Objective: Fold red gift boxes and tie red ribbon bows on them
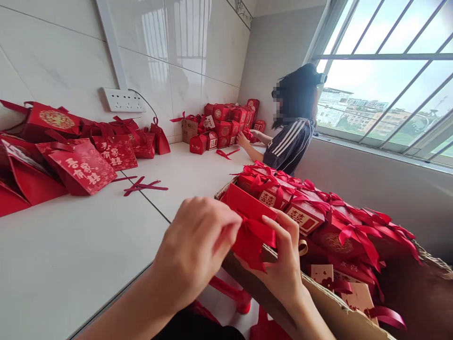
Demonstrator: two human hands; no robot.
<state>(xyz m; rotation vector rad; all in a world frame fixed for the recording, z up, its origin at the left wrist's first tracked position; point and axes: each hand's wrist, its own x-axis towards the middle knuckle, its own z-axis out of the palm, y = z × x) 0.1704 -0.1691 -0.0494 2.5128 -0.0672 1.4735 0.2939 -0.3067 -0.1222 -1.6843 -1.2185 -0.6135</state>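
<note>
My right hand [283,255] grips a red gift box [242,200] over the near edge of the cardboard carton, thumb and fingers on its sides. A shiny red ribbon [255,233] forms a bow on the box's near face. Slightly blurred, my left hand [198,243] is closed in a pinch at the left side of that bow; the fingertips partly hide what they pinch. Directly behind, many red boxes with ribbon bows [304,212] fill the carton [329,295].
Red gift bags [79,165] line the wall on the left of the white table [88,255], with loose ribbon strips [145,186] nearby. Stacked red boxes [226,127] stand at the back, where another person [292,137] reaches toward them. A red stool [233,293] sits below.
</note>
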